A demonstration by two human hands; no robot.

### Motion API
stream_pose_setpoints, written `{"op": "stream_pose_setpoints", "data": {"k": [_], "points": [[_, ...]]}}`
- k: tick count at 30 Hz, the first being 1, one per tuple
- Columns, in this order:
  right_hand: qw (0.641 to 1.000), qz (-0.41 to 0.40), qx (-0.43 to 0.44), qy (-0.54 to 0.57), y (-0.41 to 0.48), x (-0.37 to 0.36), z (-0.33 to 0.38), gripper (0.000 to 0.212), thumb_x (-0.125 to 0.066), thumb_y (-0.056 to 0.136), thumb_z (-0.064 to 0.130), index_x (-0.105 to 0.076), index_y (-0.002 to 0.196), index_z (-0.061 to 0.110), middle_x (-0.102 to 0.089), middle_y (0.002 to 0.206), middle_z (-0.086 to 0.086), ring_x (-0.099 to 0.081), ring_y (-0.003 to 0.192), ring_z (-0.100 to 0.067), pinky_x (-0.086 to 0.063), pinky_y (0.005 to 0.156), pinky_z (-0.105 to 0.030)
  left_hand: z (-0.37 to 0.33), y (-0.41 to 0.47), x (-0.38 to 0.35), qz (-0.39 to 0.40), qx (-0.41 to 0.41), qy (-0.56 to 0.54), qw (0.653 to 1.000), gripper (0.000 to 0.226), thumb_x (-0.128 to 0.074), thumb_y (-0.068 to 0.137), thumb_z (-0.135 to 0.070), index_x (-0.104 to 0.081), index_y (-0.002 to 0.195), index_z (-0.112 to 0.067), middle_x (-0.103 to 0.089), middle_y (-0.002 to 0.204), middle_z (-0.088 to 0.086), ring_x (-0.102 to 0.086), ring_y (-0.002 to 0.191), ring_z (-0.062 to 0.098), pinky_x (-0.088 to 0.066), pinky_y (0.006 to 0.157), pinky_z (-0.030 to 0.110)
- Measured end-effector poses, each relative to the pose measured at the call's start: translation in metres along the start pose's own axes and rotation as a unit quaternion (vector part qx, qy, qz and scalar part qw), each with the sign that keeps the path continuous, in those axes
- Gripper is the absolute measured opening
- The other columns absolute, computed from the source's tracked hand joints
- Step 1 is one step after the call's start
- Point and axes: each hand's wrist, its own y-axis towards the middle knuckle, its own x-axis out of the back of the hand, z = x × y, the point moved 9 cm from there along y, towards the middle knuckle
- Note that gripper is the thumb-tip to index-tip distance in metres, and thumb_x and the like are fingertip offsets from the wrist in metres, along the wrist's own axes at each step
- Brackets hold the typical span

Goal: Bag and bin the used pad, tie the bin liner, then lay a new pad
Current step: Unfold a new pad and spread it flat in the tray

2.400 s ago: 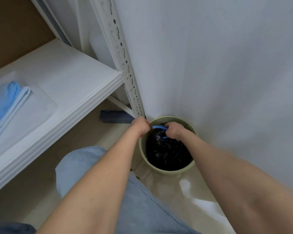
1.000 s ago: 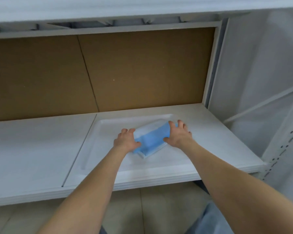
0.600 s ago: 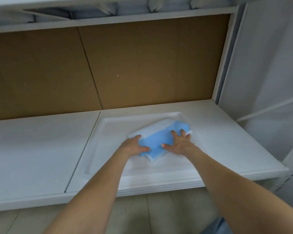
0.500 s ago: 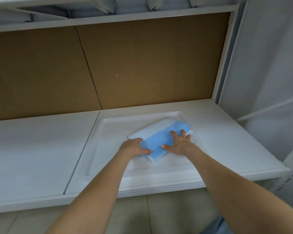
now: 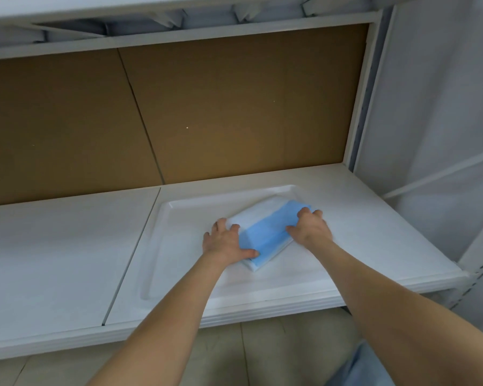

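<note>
Though folded, pad (image 5: 265,232) on white shelf tray (image 5: 179,263).

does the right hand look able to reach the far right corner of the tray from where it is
Probably yes. The right hand grips the far end of the pad, just short of that corner of the tray, and nothing lies between them.

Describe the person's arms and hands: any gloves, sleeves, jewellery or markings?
The left hand and right hand are bare: no gloves, no rings on the fingers that show. The left forearm and right forearm are uncovered to the frame's edge, with no sleeve, watch, band or marking visible.
</note>
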Motion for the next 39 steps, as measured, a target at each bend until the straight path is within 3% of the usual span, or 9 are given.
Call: {"op": "stream_pose_setpoints", "data": {"k": [5, 10, 16, 19, 22, 26, 31, 35, 39], "points": [[0.982, 0.028, -0.088, 0.165, 0.008, -0.015, -0.015, 0.042, -0.055, 0.08, 0.019, -0.052, 0.12, 0.006, -0.061, 0.094, -0.01, -0.058, 0.069, -0.024, -0.05, 0.06, -0.029, -0.012, 0.009, -0.014, 0.019, -0.021, -0.02, 0.999, 0.076, -0.061, 0.078, -0.06, -0.037, 0.142, -0.025, -0.04, 0.142, 0.002, -0.043, 0.129, 0.021, -0.037, 0.105, 0.036], [0.952, -0.011, -0.122, 0.281, 0.022, -0.019, -0.025, 0.041, -0.056, 0.08, 0.015, -0.052, 0.119, 0.002, -0.064, 0.11, -0.02, -0.067, 0.091, -0.035, -0.059, 0.073, -0.041, -0.013, 0.016, 0.005, -0.095, -0.017, 0.01, 0.995, 0.026, -0.052, 0.089, -0.029, -0.063, 0.112, -0.025, -0.061, 0.116, 0.001, -0.06, 0.104, 0.022, -0.044, 0.081, 0.027], [0.923, -0.034, -0.154, 0.35, 0.022, -0.009, -0.035, 0.038, -0.054, 0.09, 0.02, -0.05, 0.12, -0.002, -0.062, 0.105, -0.018, -0.06, 0.075, -0.03, -0.054, 0.056, -0.034, 0.005, 0.024, 0.032, -0.147, 0.061, -0.129, 0.979, 0.025, -0.041, 0.095, -0.023, -0.056, 0.111, -0.013, -0.063, 0.111, 0.013, -0.06, 0.105, 0.033, -0.047, 0.081, 0.033], [0.924, -0.011, -0.133, 0.359, 0.025, -0.015, -0.03, 0.063, -0.07, 0.075, 0.043, -0.05, 0.122, 0.005, -0.061, 0.116, -0.014, -0.061, 0.095, -0.03, -0.055, 0.084, -0.04, 0.025, 0.028, 0.047, -0.164, 0.098, -0.337, 0.922, 0.019, -0.045, 0.092, -0.018, -0.059, 0.1, -0.008, -0.063, 0.099, 0.018, -0.06, 0.092, 0.036, -0.054, 0.071, 0.036], [0.923, 0.021, -0.109, 0.368, 0.026, -0.023, -0.02, 0.086, -0.078, 0.046, 0.057, -0.054, 0.116, 0.014, -0.061, 0.116, -0.007, -0.062, 0.103, -0.028, -0.054, 0.09, -0.044, 0.046, 0.028, 0.052, -0.171, 0.136, -0.52, 0.826, 0.013, -0.045, 0.091, -0.012, -0.057, 0.093, -0.006, -0.06, 0.092, 0.016, -0.061, 0.09, 0.036, -0.053, 0.071, 0.039], [0.93, 0.037, -0.102, 0.352, 0.013, -0.019, -0.006, 0.065, -0.082, 0.068, 0.024, -0.046, 0.121, 0.011, -0.06, 0.116, -0.009, -0.061, 0.106, -0.031, -0.055, 0.089, -0.046, 0.066, 0.021, 0.039, -0.128, 0.178, -0.648, 0.729, 0.016, -0.045, 0.095, -0.008, -0.055, 0.108, -0.008, -0.058, 0.102, 0.012, -0.056, 0.09, 0.031, -0.052, 0.065, 0.036], [0.917, 0.081, -0.122, 0.372, -0.002, -0.03, -0.004, 0.045, -0.077, 0.075, 0.006, -0.051, 0.111, 0.004, -0.059, 0.11, -0.014, -0.061, 0.102, -0.031, -0.057, 0.083, -0.044, 0.099, 0.008, 0.016, -0.108, 0.22, -0.604, 0.759, 0.029, -0.044, 0.095, -0.009, -0.057, 0.12, -0.002, -0.061, 0.119, 0.019, -0.06, 0.103, 0.038, -0.053, 0.075, 0.041], [0.882, 0.158, -0.12, 0.429, -0.016, -0.044, 0.005, 0.016, -0.071, 0.081, -0.002, -0.058, 0.089, -0.001, -0.061, 0.087, -0.015, -0.062, 0.074, -0.024, -0.057, 0.068, -0.035, 0.118, -0.003, 0.004, -0.089, 0.235, -0.555, 0.793, 0.03, -0.044, 0.094, -0.004, -0.056, 0.122, -0.006, -0.059, 0.117, 0.016, -0.058, 0.102, 0.036, -0.055, 0.072, 0.046], [0.805, 0.162, -0.136, 0.554, -0.022, -0.04, 0.019, 0.004, -0.059, 0.091, 0.001, -0.057, 0.091, -0.001, -0.06, 0.079, -0.012, -0.059, 0.067, -0.018, -0.053, 0.044, -0.019, 0.129, -0.01, 0.0, -0.028, 0.223, -0.498, 0.838, 0.038, -0.063, 0.073, -0.008, -0.053, 0.111, -0.007, -0.06, 0.102, 0.014, -0.059, 0.089, 0.03, -0.056, 0.075, 0.045]]}}
